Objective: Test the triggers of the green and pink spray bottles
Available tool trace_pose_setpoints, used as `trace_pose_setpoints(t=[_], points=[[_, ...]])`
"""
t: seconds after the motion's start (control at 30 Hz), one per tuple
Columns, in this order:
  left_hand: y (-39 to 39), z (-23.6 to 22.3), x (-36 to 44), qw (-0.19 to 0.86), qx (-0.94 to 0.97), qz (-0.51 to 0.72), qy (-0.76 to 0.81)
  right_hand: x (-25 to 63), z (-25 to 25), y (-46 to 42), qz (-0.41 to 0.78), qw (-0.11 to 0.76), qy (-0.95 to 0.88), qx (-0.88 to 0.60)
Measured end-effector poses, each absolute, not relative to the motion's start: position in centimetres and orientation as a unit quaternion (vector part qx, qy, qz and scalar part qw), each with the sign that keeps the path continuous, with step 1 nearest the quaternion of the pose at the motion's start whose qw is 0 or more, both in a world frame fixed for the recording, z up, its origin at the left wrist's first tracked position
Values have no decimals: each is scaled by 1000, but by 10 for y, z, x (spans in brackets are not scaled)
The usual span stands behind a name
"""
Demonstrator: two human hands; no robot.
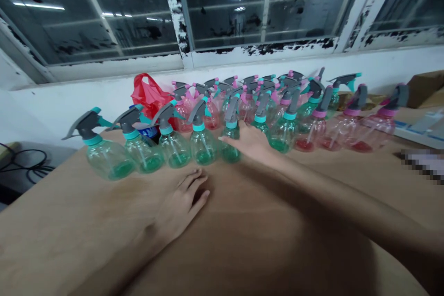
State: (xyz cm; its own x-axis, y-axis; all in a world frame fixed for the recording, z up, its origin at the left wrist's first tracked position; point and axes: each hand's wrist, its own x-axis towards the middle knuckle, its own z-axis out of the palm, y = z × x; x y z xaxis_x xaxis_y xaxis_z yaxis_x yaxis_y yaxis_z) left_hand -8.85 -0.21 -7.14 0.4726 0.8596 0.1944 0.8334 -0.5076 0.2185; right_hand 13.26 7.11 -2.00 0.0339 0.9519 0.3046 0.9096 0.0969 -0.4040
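Note:
My right hand reaches forward and grips a green spray bottle in the front row, with the thumb across its near side and the other fingers partly hidden. My left hand lies on the wooden table in front of the row, holding nothing, its thumb apart from the slightly curled fingers. Nearest to it stands another green spray bottle with a turquoise collar and grey head. Further green bottles, such as the leftmost spray bottle, line up to the left. Pink spray bottles continue the row to the right.
Behind the front row, several more pink and green bottles crowd against the wall. A red plastic bag sits at the back left. Brown cardboard is at the right, and black cables hang beyond the left edge of the table.

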Motion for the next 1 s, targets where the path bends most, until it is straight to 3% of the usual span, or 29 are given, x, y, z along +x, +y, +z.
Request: trace_pose_setpoints(t=[0.17, 0.33, 0.57, 1.0], points=[[-10, -45, -64, 149, 817, 203, 518, 139, -20, 43, 10, 242, -720, -651], [9, -25, -31, 163, 804, 288, 494, 149, -24, 12, -31, 245, -749, -615], [10, 1, 16, 291, 809, 332, 388, 161, -29, -28, -17, 281, -799, -531], [-18, 2, 32, 296, 803, 371, 361, 163, -53, -54, -27, 352, -805, -477]])
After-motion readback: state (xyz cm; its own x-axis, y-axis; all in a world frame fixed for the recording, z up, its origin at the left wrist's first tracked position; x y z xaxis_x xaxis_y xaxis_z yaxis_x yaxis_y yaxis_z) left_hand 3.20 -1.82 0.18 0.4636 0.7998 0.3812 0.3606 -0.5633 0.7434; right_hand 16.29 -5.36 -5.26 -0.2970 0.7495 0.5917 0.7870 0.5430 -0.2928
